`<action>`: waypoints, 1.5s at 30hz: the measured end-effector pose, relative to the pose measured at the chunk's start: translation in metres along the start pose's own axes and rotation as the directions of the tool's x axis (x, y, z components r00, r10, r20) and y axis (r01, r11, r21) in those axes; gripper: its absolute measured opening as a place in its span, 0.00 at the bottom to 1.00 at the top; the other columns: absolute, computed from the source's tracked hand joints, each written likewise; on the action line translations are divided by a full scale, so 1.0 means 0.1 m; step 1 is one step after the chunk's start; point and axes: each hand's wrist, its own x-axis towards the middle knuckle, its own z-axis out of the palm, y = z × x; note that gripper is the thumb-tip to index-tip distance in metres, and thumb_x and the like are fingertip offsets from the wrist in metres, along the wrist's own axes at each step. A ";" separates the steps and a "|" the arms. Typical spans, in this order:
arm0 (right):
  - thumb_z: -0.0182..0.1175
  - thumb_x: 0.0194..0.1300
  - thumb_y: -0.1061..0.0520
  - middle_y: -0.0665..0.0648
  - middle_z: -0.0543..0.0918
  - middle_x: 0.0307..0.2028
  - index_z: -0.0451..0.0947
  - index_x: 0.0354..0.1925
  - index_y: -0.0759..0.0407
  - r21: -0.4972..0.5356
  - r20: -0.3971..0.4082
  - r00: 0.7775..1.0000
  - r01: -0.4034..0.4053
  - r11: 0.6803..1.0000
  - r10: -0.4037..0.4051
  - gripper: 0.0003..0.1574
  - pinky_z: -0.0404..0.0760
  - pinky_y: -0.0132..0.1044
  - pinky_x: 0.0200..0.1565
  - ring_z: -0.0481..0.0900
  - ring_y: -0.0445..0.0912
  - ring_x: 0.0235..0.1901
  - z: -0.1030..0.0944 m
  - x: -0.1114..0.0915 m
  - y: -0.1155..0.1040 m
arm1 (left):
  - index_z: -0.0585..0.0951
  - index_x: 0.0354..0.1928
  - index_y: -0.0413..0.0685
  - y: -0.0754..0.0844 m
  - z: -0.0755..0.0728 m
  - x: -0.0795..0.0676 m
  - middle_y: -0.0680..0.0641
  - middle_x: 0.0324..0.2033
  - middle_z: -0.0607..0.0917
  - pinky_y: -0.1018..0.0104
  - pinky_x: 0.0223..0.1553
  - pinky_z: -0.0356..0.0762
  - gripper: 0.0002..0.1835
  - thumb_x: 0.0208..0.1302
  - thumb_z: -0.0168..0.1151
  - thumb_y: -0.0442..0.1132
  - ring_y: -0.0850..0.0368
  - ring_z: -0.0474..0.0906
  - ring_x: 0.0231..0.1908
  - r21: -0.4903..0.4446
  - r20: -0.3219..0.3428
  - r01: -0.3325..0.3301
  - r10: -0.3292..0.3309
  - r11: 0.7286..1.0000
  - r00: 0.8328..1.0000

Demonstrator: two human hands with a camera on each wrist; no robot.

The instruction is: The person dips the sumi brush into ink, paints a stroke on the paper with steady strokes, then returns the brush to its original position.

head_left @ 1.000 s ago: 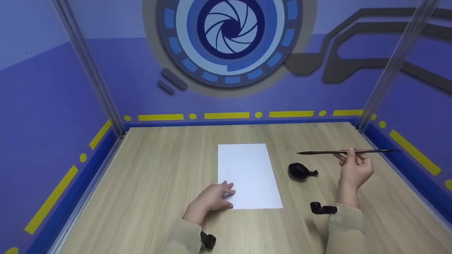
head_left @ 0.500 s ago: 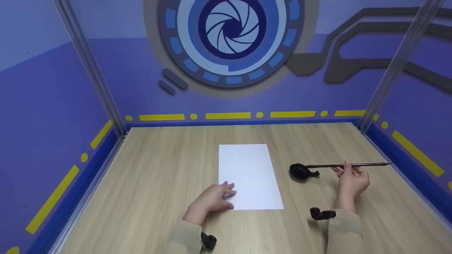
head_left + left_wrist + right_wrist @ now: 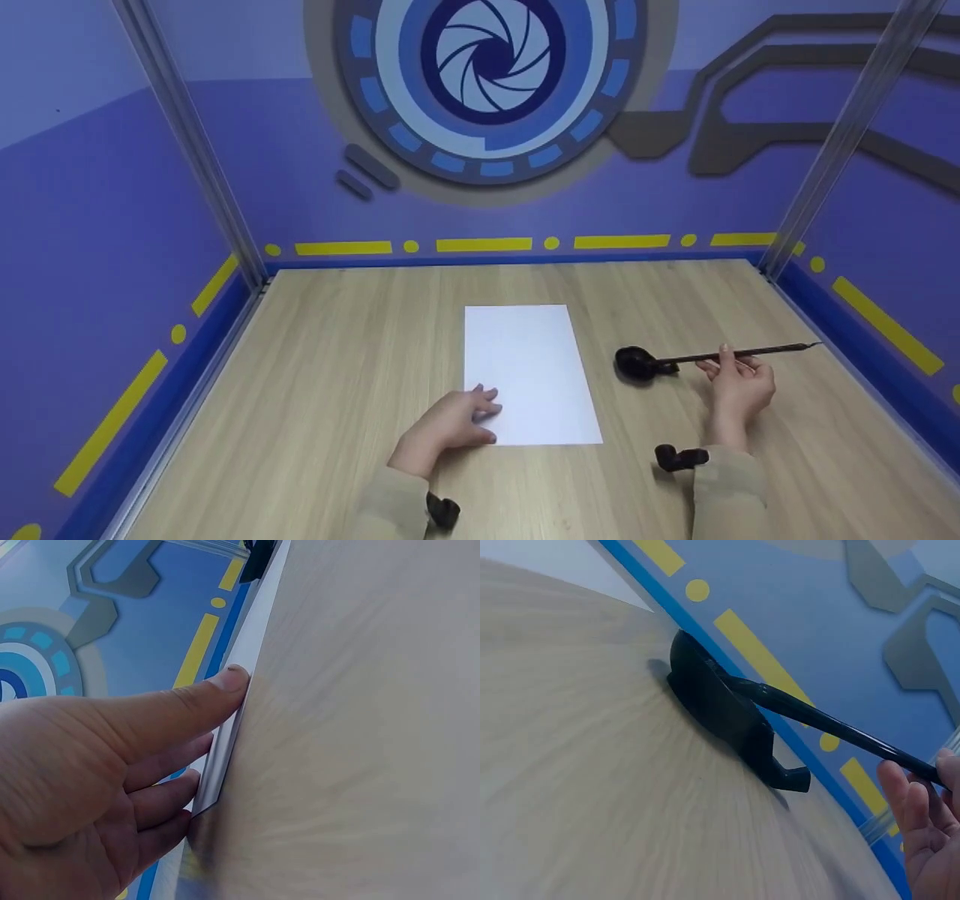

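Between thumb and fingertips, my right hand (image 3: 739, 390) pinches a dark writing brush (image 3: 686, 359) around its middle. The brush lies nearly level, and its tip end reaches into a small black ink dish (image 3: 634, 363) with a short spout-like handle. In the right wrist view the brush's head (image 3: 739, 684) dips inside the dish's rim, hiding the bristles. My left hand (image 3: 450, 420) rests with spread fingers on the lower left corner of a blank white sheet of paper (image 3: 532, 360); the left wrist view has its thumb along the sheet (image 3: 268, 604).
The wooden table (image 3: 337, 360) is bordered by blue-purple panels with yellow dashes. Metal posts (image 3: 191, 150) stand at the back corners. Each sleeve has a small black device (image 3: 679, 457) strapped to it. The dish stands right of the paper.
My right hand has come down and left with the brush; the brush's tip end has gone from above and behind the ink dish into it. The left hand and paper have kept still.
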 end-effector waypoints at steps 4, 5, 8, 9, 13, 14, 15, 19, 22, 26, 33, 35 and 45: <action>0.65 0.69 0.60 0.42 0.85 0.20 0.69 0.41 0.57 -0.055 0.004 1.000 0.015 0.998 -0.015 0.12 0.87 0.28 0.24 0.86 0.39 0.15 0.01 -0.01 0.02 | 0.84 0.60 0.46 0.00 0.00 0.00 0.49 0.73 0.74 0.49 0.79 0.59 0.26 0.58 0.76 0.37 0.48 0.62 0.78 0.012 -0.002 -0.012 0.012 1.000 1.000; 0.65 0.69 0.60 0.41 0.85 0.20 0.69 0.41 0.57 -0.062 0.004 1.000 0.017 0.998 -0.016 0.12 0.86 0.27 0.24 0.86 0.39 0.15 0.01 -0.01 0.03 | 0.84 0.60 0.46 0.00 0.00 0.00 0.49 0.73 0.74 0.49 0.79 0.60 0.26 0.58 0.76 0.37 0.47 0.62 0.78 0.019 -0.002 -0.016 0.016 1.000 1.000; 0.65 0.69 0.60 0.39 0.85 0.19 0.68 0.41 0.56 -0.093 0.010 1.000 0.029 0.995 -0.028 0.13 0.85 0.26 0.23 0.85 0.37 0.15 0.01 0.00 0.03 | 0.84 0.60 0.47 0.00 0.00 0.00 0.49 0.73 0.74 0.48 0.79 0.60 0.26 0.58 0.76 0.38 0.47 0.62 0.78 0.027 -0.001 -0.017 0.017 0.999 1.000; 0.65 0.69 0.59 0.38 0.84 0.19 0.68 0.41 0.56 -0.105 0.012 0.999 0.033 0.994 -0.032 0.13 0.85 0.25 0.23 0.85 0.37 0.15 0.01 0.00 0.03 | 0.84 0.60 0.47 0.00 0.00 0.00 0.49 0.73 0.74 0.48 0.79 0.60 0.26 0.58 0.76 0.38 0.48 0.62 0.78 0.029 -0.001 -0.016 0.016 0.999 1.000; 0.65 0.69 0.59 0.36 0.84 0.18 0.69 0.41 0.56 -0.139 0.020 0.998 0.053 0.989 -0.051 0.12 0.85 0.25 0.24 0.85 0.36 0.15 0.02 0.00 0.03 | 0.84 0.60 0.48 0.00 0.00 0.00 0.50 0.73 0.74 0.48 0.79 0.60 0.26 0.58 0.76 0.39 0.48 0.62 0.78 0.033 -0.001 -0.014 0.014 0.999 1.000; 0.65 0.69 0.59 0.35 0.83 0.18 0.69 0.41 0.56 -0.157 0.023 0.998 0.063 0.986 -0.060 0.12 0.85 0.25 0.24 0.85 0.35 0.15 0.02 0.00 0.03 | 0.84 0.60 0.48 0.00 0.00 0.00 0.50 0.73 0.74 0.48 0.79 0.60 0.26 0.58 0.76 0.39 0.47 0.62 0.78 0.033 -0.001 -0.014 0.014 0.999 1.000; 0.65 0.69 0.59 0.35 0.83 0.18 0.69 0.40 0.55 -0.168 0.026 0.997 0.072 0.983 -0.069 0.12 0.85 0.25 0.24 0.85 0.35 0.15 0.02 -0.01 0.02 | 0.84 0.60 0.48 0.00 0.00 0.00 0.50 0.73 0.74 0.48 0.79 0.60 0.26 0.58 0.76 0.39 0.47 0.62 0.78 0.034 -0.001 -0.015 0.015 0.999 1.000; 0.66 0.69 0.59 0.34 0.83 0.19 0.70 0.40 0.54 -0.185 0.035 0.995 0.101 0.978 -0.096 0.12 0.86 0.24 0.25 0.85 0.34 0.16 0.03 -0.02 0.01 | 0.84 0.60 0.47 0.00 0.00 0.00 0.49 0.73 0.74 0.48 0.79 0.60 0.26 0.58 0.76 0.39 0.47 0.63 0.78 0.032 -0.002 -0.019 0.019 0.999 1.000; 0.66 0.69 0.59 0.36 0.84 0.20 0.70 0.40 0.54 -0.179 0.047 0.993 0.115 0.977 -0.108 0.12 0.85 0.24 0.24 0.85 0.35 0.16 0.03 -0.03 -0.03 | 0.85 0.59 0.47 0.00 0.00 0.00 0.49 0.73 0.74 0.48 0.79 0.61 0.26 0.58 0.76 0.39 0.47 0.63 0.78 0.029 -0.007 -0.021 0.021 0.999 1.000; 0.65 0.70 0.58 0.35 0.84 0.23 0.71 0.42 0.53 -0.221 0.068 0.987 0.159 0.962 -0.148 0.10 0.83 0.22 0.24 0.85 0.33 0.18 0.04 -0.05 -0.11 | 0.85 0.59 0.48 0.00 0.00 -0.01 0.50 0.73 0.74 0.48 0.79 0.61 0.26 0.57 0.76 0.38 0.48 0.63 0.78 0.015 -0.014 -0.012 0.012 1.000 1.000; 0.63 0.71 0.62 0.37 0.86 0.25 0.76 0.48 0.59 -0.173 0.120 0.963 0.261 0.950 -0.242 0.08 0.84 0.20 0.27 0.86 0.32 0.21 0.08 -0.08 -0.24 | 0.85 0.59 0.46 0.01 0.00 -0.01 0.49 0.72 0.75 0.48 0.79 0.60 0.26 0.57 0.76 0.38 0.47 0.63 0.78 -0.002 -0.014 -0.008 0.008 1.000 1.000; 0.61 0.72 0.63 0.37 0.87 0.26 0.77 0.49 0.59 -0.162 0.146 0.959 0.266 0.950 -0.243 0.09 0.84 0.19 0.28 0.87 0.31 0.22 0.09 -0.09 -0.25 | 0.85 0.59 0.45 0.01 0.00 -0.01 0.49 0.72 0.75 0.48 0.79 0.60 0.26 0.57 0.77 0.38 0.47 0.63 0.78 -0.003 -0.013 -0.006 0.006 1.000 1.000; 0.54 0.76 0.65 0.33 0.87 0.29 0.75 0.52 0.51 -0.209 0.245 0.954 0.224 0.952 -0.171 0.12 0.85 0.19 0.33 0.88 0.30 0.28 0.12 -0.11 -0.22 | 0.85 0.59 0.46 0.01 0.00 0.00 0.50 0.72 0.75 0.48 0.79 0.59 0.26 0.57 0.77 0.39 0.48 0.62 0.78 0.001 -0.011 0.009 -0.009 1.000 1.000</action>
